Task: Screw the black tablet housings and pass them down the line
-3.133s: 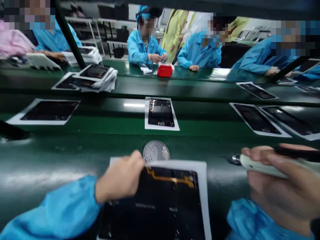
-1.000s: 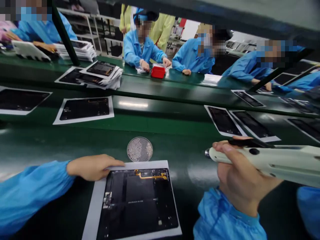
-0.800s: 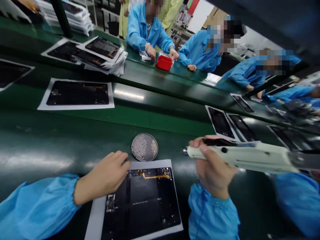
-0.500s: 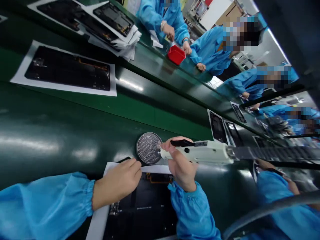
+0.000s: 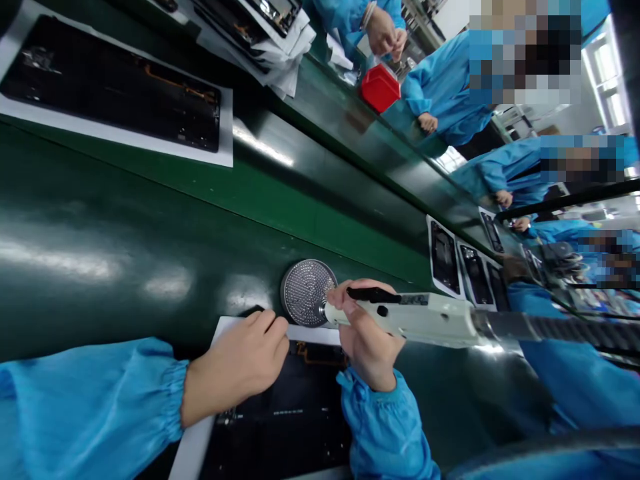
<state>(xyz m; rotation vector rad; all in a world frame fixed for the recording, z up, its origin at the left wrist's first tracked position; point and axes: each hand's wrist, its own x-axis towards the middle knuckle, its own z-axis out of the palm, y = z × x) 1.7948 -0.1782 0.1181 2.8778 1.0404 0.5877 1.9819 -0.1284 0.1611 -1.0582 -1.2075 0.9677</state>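
Note:
My right hand [image 5: 367,337] is wrapped round a pale electric screwdriver [image 5: 420,317] with a black lever. Its tip rests over the rim of a round metal screw plate [image 5: 309,293] full of small holes. My left hand [image 5: 240,360] is curled closed by the upper left corner of a black tablet-like device [image 5: 285,420]. Whatever its fingertips hold, if anything, is hidden; a dark edge shows just beyond them. The device lies on a white sheet [image 5: 193,450] below both hands, with an orange flex cable near its top edge.
Beyond the green bench, another black device [image 5: 115,87] lies on white paper. More devices stand stacked with papers [image 5: 287,63] at the top. Co-workers in blue sit opposite, near a red bin [image 5: 381,88]. A blue sleeve [image 5: 590,373] and a grey hose [image 5: 560,443] are at right.
The view has shifted, so the far devices sit further up. Both my hands keep nearly the same places, the screwdriver still at the screw plate. A co-worker's hands opposite have come together.

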